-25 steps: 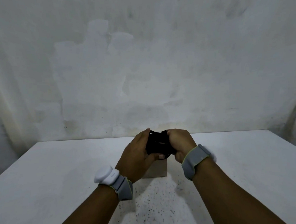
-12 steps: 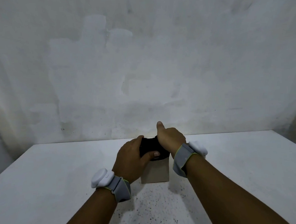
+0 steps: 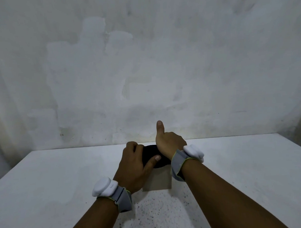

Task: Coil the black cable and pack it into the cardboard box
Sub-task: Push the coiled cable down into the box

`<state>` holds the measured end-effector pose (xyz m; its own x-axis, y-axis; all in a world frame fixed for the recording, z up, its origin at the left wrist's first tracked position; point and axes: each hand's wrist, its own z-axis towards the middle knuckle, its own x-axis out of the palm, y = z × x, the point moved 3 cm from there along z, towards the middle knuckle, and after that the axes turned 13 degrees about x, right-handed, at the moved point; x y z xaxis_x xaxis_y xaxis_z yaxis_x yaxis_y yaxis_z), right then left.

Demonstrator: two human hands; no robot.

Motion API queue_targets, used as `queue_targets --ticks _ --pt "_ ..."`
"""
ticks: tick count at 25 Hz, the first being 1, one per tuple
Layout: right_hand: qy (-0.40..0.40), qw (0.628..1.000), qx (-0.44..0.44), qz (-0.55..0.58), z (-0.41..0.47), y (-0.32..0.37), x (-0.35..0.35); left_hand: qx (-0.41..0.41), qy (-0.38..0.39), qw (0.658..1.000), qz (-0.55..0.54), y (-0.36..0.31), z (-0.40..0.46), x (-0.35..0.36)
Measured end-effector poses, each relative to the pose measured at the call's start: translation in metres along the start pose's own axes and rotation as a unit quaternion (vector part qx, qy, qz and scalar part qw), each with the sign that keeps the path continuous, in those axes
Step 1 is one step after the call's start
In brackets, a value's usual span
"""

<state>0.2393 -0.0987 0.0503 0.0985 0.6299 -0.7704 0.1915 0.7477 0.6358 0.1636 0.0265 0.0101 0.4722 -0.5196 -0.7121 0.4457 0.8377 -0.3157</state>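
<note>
Blotchy white wall behind white table (image 3: 61, 172) | coiled black cable (image 3: 151, 153) sat atop small brown cardboard box (image 3: 159, 181), directly between both hands | left hand (image 3: 133, 166) gripped its side, thumb across | right hand (image 3: 169, 144) pressed down, thumb raised, fingers hidden | I judged downward push came next.

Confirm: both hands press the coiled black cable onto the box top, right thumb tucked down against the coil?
Not quite. In the head view the right hand has its thumb sticking straight up, clear of the black cable. The rest holds: both hands, left hand included, are on the coil atop the cardboard box.
</note>
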Motion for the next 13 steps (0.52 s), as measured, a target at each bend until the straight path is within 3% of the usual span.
queue_targets --ticks 4,13 --pt "-0.011 1.0 0.019 0.005 -0.0006 0.0007 0.0019 -0.011 0.022 0.997 -0.067 -0.0002 -0.0043 0.004" --pt "-0.032 0.999 -0.007 -0.022 -0.0015 -0.0092 0.0098 0.008 0.03 0.998 -0.046 -0.0027 -0.0032 0.0037"
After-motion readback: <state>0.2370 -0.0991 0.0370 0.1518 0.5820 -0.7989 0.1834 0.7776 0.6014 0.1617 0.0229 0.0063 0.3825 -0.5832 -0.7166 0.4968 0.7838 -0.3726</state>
